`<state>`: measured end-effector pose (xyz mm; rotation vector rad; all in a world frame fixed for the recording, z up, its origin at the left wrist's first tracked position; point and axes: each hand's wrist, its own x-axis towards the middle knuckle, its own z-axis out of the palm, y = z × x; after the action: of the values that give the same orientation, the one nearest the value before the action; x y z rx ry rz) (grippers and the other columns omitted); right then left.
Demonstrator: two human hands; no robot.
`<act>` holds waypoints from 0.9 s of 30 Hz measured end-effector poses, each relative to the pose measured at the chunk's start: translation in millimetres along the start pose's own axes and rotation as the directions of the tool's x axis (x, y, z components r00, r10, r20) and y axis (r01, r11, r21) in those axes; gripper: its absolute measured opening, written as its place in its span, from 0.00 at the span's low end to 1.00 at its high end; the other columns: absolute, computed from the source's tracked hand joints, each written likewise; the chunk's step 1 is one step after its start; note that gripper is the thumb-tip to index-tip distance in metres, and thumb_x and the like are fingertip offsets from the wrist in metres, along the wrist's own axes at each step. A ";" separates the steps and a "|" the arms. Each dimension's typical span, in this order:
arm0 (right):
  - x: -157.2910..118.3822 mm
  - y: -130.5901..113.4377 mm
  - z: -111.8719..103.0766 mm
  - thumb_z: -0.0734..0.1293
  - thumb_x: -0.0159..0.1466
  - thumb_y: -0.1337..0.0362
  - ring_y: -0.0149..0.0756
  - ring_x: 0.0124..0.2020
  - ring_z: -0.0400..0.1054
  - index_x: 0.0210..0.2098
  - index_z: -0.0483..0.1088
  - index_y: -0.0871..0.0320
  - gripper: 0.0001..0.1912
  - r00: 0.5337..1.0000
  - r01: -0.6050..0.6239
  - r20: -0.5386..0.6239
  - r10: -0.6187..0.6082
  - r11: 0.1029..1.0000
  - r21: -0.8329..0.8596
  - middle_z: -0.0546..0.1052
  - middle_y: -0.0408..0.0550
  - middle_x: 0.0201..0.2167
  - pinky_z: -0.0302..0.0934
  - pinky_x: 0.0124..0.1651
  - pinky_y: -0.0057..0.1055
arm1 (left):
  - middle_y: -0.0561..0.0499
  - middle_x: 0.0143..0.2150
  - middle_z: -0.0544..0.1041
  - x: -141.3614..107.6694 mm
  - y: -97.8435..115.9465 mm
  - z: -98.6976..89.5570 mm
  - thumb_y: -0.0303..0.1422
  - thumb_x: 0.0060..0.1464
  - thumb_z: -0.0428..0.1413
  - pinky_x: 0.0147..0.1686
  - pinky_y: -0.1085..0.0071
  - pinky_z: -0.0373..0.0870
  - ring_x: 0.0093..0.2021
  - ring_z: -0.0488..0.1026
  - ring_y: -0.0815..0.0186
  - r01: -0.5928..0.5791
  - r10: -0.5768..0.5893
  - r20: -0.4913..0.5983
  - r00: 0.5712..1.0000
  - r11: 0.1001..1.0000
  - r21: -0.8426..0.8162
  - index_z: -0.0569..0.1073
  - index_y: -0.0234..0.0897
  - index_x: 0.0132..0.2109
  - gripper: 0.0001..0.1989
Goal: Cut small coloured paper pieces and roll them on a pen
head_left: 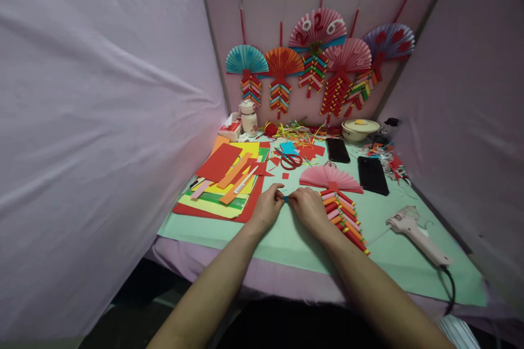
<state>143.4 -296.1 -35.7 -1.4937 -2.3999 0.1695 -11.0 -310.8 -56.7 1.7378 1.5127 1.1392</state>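
Note:
Between the fingertips of both hands is a small blue piece of paper [286, 199], held just above the pale green tabletop. My left hand [269, 203] pinches its left end. My right hand [308, 204] grips the right end, and its fingers hide part of it. Just right of my right hand lies a pink pleated paper fan [331, 177], with a string of rolled paper firecrackers [344, 218] in red, orange and pink below it. A small red paper square [285, 176] rests beyond my hands.
Stacked colored paper [216, 161] with a white-handled craft knife [246, 180] lies left. Red-handled scissors [290, 161] sit among scraps. Two black phones [373, 175] and a hot glue gun [417, 234] with a cord lie right. A lidded bowl [360, 130] and jar [248, 119] stand behind.

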 end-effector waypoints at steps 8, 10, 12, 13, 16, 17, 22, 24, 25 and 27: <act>-0.6 -2.9 -0.4 0.62 0.67 0.66 0.42 0.42 0.71 0.38 0.78 0.57 0.12 1.000 -0.015 -0.003 0.015 1.000 0.015 0.80 0.51 0.37 0.53 0.41 0.33 | 0.54 0.33 0.75 -0.9 2.0 0.0 0.20 0.50 0.55 0.38 0.70 0.68 0.36 0.73 0.67 -0.009 0.009 -0.007 1.000 0.998 0.060 0.70 0.40 0.50 0.20; -0.4 -2.7 0.4 0.63 0.66 0.66 0.43 0.43 0.71 0.39 0.78 0.58 0.11 1.000 -0.026 -0.011 0.027 0.999 0.019 0.80 0.51 0.38 0.53 0.41 0.33 | 0.54 0.33 0.75 -1.0 1.6 0.2 0.20 0.50 0.55 0.38 0.70 0.68 0.36 0.73 0.66 -0.014 0.014 -0.006 1.000 0.998 0.069 0.70 0.39 0.50 0.20; -0.3 -2.4 1.0 0.63 0.66 0.67 0.43 0.43 0.70 0.39 0.78 0.58 0.10 0.999 -0.034 -0.017 0.035 0.999 0.025 0.80 0.52 0.38 0.53 0.41 0.33 | 0.53 0.34 0.75 -0.7 0.6 0.5 0.20 0.51 0.54 0.38 0.70 0.68 0.36 0.73 0.66 -0.018 0.019 -0.003 1.000 0.997 0.075 0.70 0.39 0.51 0.20; -0.5 -2.3 1.2 0.63 0.66 0.67 0.43 0.43 0.70 0.38 0.78 0.58 0.10 0.999 -0.035 -0.020 0.036 0.999 0.028 0.80 0.52 0.38 0.53 0.41 0.33 | 0.53 0.34 0.75 -0.6 0.0 0.6 0.20 0.51 0.54 0.38 0.70 0.68 0.36 0.73 0.67 -0.021 0.021 0.000 1.000 0.997 0.077 0.69 0.39 0.51 0.20; -1.3 -1.7 1.1 0.64 0.66 0.67 0.43 0.44 0.70 0.40 0.77 0.57 0.09 0.999 -0.031 -0.033 0.032 0.999 0.040 0.79 0.51 0.39 0.52 0.42 0.33 | 0.53 0.34 0.76 0.0 -2.1 1.2 0.20 0.50 0.54 0.38 0.71 0.68 0.35 0.73 0.67 -0.029 0.029 0.008 1.000 0.996 0.082 0.69 0.39 0.51 0.21; -1.6 -1.4 0.9 0.64 0.66 0.66 0.43 0.44 0.70 0.41 0.77 0.57 0.09 0.999 -0.029 -0.037 0.031 0.999 0.044 0.79 0.51 0.40 0.52 0.42 0.33 | 0.53 0.34 0.76 0.2 -2.7 1.5 0.20 0.50 0.54 0.38 0.71 0.68 0.35 0.73 0.67 -0.031 0.030 0.009 1.000 0.996 0.084 0.69 0.39 0.51 0.21; -1.9 -0.2 0.5 0.63 0.66 0.67 0.43 0.46 0.69 0.42 0.76 0.57 0.09 0.999 -0.016 -0.040 0.019 0.998 0.053 0.79 0.50 0.41 0.51 0.42 0.33 | 0.53 0.34 0.76 0.6 -5.0 2.5 0.19 0.51 0.53 0.38 0.71 0.69 0.36 0.74 0.67 -0.033 0.032 0.007 0.999 0.995 0.091 0.69 0.39 0.52 0.22; -1.2 -0.6 1.2 0.63 0.67 0.66 0.42 0.46 0.69 0.42 0.75 0.56 0.09 0.999 -0.009 -0.035 0.011 0.999 0.052 0.78 0.50 0.42 0.50 0.41 0.34 | 0.53 0.34 0.76 0.8 -5.4 2.8 0.19 0.51 0.53 0.38 0.71 0.69 0.36 0.74 0.67 -0.032 0.032 0.005 0.999 0.995 0.095 0.69 0.39 0.52 0.21; -0.7 -1.0 1.7 0.63 0.67 0.65 0.42 0.46 0.69 0.42 0.75 0.56 0.09 0.999 -0.006 -0.032 0.008 0.999 0.051 0.78 0.49 0.42 0.50 0.41 0.34 | 0.53 0.34 0.76 0.8 -5.4 3.0 0.19 0.51 0.53 0.38 0.71 0.69 0.36 0.74 0.67 -0.032 0.032 0.004 0.999 0.995 0.097 0.69 0.39 0.52 0.21; 0.5 -2.1 2.8 0.63 0.67 0.65 0.42 0.46 0.69 0.40 0.75 0.56 0.08 1.000 -0.003 -0.022 0.004 0.999 0.048 0.78 0.49 0.41 0.49 0.40 0.34 | 0.53 0.34 0.76 0.8 -5.4 3.1 0.19 0.51 0.53 0.38 0.71 0.69 0.35 0.73 0.67 -0.032 0.032 0.004 0.999 0.994 0.102 0.69 0.39 0.52 0.22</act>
<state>140.6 -296.4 -37.7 -1.4713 -2.3590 0.2088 -11.0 -308.6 -62.6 1.8361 1.5716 1.0927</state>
